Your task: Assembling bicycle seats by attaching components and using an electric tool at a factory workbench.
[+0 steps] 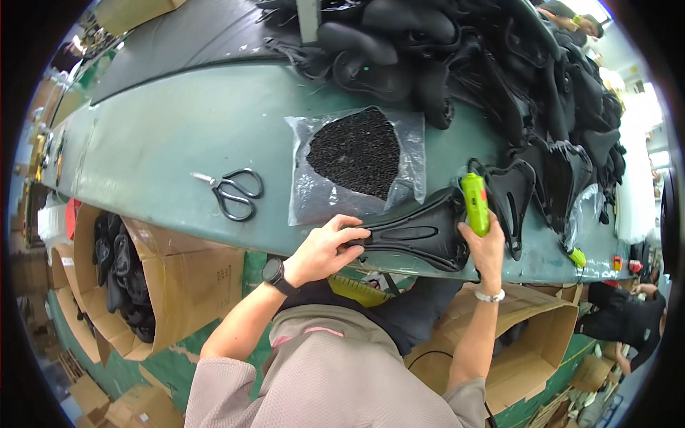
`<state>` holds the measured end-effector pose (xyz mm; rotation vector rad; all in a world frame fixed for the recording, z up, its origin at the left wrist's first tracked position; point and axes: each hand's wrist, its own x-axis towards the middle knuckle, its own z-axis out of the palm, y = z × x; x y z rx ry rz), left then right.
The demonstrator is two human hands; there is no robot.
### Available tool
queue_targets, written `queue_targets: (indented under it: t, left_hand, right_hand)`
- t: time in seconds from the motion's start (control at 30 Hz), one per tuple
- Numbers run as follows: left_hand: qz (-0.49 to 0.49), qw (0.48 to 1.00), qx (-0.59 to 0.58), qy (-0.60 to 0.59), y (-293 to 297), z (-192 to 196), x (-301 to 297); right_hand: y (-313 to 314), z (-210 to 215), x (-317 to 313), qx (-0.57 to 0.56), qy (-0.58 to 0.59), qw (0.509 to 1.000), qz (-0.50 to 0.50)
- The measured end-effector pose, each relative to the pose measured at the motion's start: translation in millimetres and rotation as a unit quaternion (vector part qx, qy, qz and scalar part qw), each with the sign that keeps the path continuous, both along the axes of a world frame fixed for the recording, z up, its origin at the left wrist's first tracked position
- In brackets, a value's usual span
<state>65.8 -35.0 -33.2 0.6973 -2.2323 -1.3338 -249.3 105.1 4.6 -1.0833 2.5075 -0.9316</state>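
Note:
A black bicycle saddle (pixel 421 234) lies underside up near the front edge of the green table, its long slot and raised rim showing. My left hand (pixel 334 245) grips its narrow nose, fingers over the top. At the wide end, my right hand (pixel 486 244) is wrapped round a lime-green handheld tool (pixel 474 200) held upright. The tool's working tip cannot be made out, nor whether it touches the saddle. Just to the right lies another slotted black saddle piece (pixel 515 196).
A clear bag of small black pieces (pixel 357 153) lies beyond the saddle, black-handled scissors (pixel 235 194) to its left. Black saddles (pixel 399 43) heap at the back right. Cardboard boxes (pixel 193 285) stand below the table edge. Another green tool (pixel 577 257) lies right; a person (pixel 621 314) is beyond.

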Motion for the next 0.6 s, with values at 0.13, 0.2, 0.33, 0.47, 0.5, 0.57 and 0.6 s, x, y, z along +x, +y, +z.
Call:
queue_targets:
  t: [0.13,0.2,0.33,0.47,0.5,0.57,0.6]
  left_hand:
    - [-0.03,0.997,0.075,0.013,-6,-4,4]
    - [-0.054,0.995,0.086,0.018,-10,-5,1]
    - [-0.053,0.994,0.095,0.02,-11,-9,5]
    - [-0.05,0.994,0.091,0.036,-11,-13,4]
    - [-0.053,0.994,0.088,0.044,-11,-16,3]
    - [-0.051,0.994,0.085,0.053,-10,-20,2]
    - [-0.051,0.994,0.071,0.066,-11,-21,2]
  right_hand:
    - [24,65,9,-0.095,-0.213,0.968,-0.091]
    - [30,95,35,-0.321,-0.315,0.893,0.012]
    - [7,98,99,-0.479,-0.313,0.808,0.143]
    - [-34,76,147,-0.535,-0.351,0.714,0.284]
    - [-43,67,151,-0.537,-0.342,0.703,0.316]
    - [-52,50,160,-0.535,-0.361,0.692,0.322]
    - [-57,43,163,-0.535,-0.379,0.68,0.327]
